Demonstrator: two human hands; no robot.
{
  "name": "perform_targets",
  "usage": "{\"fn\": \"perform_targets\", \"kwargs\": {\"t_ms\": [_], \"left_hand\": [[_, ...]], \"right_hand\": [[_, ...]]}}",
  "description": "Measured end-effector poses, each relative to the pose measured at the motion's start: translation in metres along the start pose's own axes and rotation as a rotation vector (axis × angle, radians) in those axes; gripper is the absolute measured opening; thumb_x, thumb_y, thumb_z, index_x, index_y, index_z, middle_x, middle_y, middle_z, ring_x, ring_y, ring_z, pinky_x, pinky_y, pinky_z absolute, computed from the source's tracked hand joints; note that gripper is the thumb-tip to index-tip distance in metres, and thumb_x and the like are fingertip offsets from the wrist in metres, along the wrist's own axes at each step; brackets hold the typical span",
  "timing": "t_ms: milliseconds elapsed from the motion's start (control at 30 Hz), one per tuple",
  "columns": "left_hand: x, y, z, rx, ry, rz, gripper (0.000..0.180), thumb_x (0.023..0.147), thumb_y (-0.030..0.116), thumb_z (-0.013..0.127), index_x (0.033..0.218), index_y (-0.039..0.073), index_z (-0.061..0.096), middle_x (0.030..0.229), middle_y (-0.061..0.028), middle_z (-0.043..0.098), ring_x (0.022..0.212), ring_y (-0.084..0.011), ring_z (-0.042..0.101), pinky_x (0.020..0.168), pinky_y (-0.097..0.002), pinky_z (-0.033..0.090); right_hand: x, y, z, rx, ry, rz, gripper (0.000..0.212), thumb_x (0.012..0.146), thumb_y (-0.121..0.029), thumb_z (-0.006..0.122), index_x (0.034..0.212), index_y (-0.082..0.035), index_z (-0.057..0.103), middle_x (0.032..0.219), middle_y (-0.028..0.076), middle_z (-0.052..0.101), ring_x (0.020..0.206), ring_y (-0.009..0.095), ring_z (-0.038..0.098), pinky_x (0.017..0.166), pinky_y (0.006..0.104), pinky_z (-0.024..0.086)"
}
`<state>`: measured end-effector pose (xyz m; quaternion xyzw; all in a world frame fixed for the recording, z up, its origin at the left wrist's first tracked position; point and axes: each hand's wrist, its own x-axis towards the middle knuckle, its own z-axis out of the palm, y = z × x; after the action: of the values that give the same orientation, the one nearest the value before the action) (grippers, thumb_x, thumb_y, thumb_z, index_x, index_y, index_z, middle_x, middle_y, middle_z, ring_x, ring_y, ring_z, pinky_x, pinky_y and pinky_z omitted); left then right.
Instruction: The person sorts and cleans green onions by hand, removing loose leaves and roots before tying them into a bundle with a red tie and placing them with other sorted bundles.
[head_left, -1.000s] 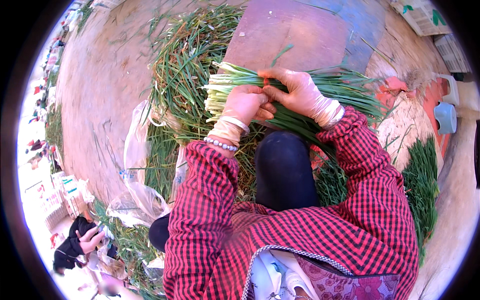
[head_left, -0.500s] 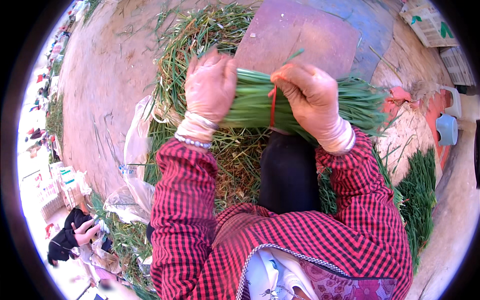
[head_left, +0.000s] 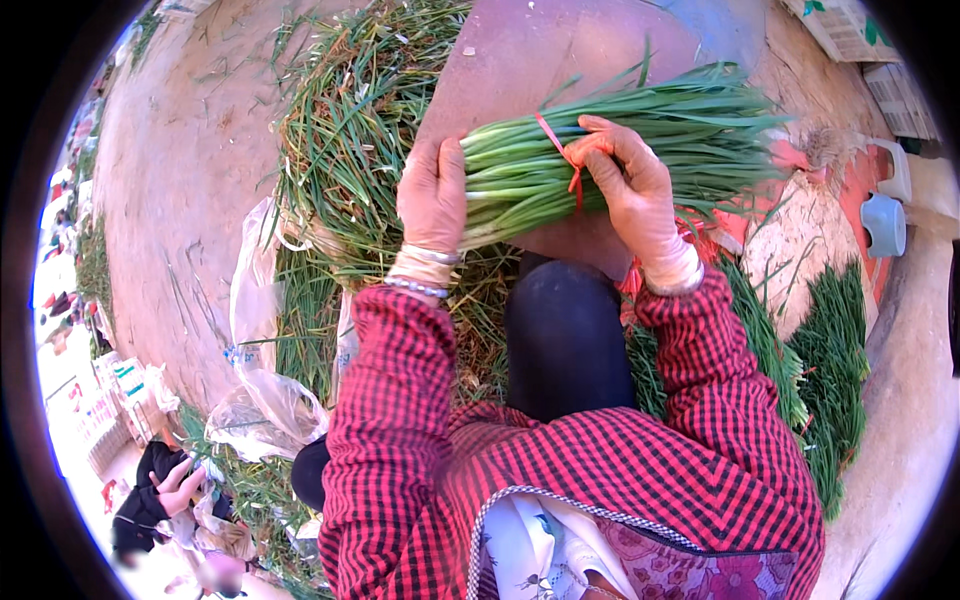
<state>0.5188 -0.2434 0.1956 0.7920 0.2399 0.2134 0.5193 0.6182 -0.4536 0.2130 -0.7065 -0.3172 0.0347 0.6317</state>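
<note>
A bundle of garlic chives [head_left: 530, 175] lies sideways before me, pale stems to the left and green leaves to the right. My left hand [head_left: 433, 195] is closed at its stem end, covering the cut ends; some fingertips are hidden. A red tie [head_left: 548, 132] runs round the middle of the bundle. My right hand [head_left: 628, 185] is closed over that tie, thumb and fingers bent together at its front side. Bands circle both wrists. Under the bundle is a flat reddish board [head_left: 500, 60], and just nearer is my dark-clad knee [head_left: 565, 335].
A heap of loose green leaves and trimmings [head_left: 345, 130] spreads left of the board, beside a clear plastic bag [head_left: 262, 405]. More chives [head_left: 832, 370] lie at the right. Beyond them stands a blue plastic stool [head_left: 883, 225]. Another person [head_left: 150, 500] is at the lower left.
The bundle has risen away from my knee and tilted, its leaf end farther off. My left hand, blurred with fingers extended before, is now at the stem ends. My right hand stays at the tie.
</note>
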Motion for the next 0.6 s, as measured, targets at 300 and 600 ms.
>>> {"fn": "perform_targets", "kwargs": {"t_ms": [300, 600], "left_hand": [[-0.058, 0.068, -0.029, 0.475, -0.141, 0.312, 0.024, 0.079, 0.019, 0.081, 0.096, 0.008, 0.069, 0.079, -0.0009, 0.061, 0.065, -0.0123, 0.056, 0.058, -0.0295, 0.047], [-0.054, 0.056, -0.011, 0.074, -0.273, -0.051, 0.014, 0.08, 0.006, 0.078, 0.091, 0.003, 0.071, 0.08, -0.0011, 0.063, 0.068, -0.011, 0.06, 0.065, -0.0249, 0.049]], "right_hand": [[-0.001, 0.002, 0.0, -0.012, 0.022, -0.007, 0.005, 0.09, -0.006, 0.066, 0.093, -0.002, 0.067, 0.097, 0.01, 0.069, 0.113, 0.028, 0.061, 0.092, 0.0365, 0.048], [-0.002, 0.008, -0.002, 0.006, -0.001, 0.034, 0.01, 0.091, -0.012, 0.067, 0.095, -0.003, 0.07, 0.109, 0.016, 0.068, 0.111, 0.029, 0.061, 0.094, 0.0367, 0.047]]}}
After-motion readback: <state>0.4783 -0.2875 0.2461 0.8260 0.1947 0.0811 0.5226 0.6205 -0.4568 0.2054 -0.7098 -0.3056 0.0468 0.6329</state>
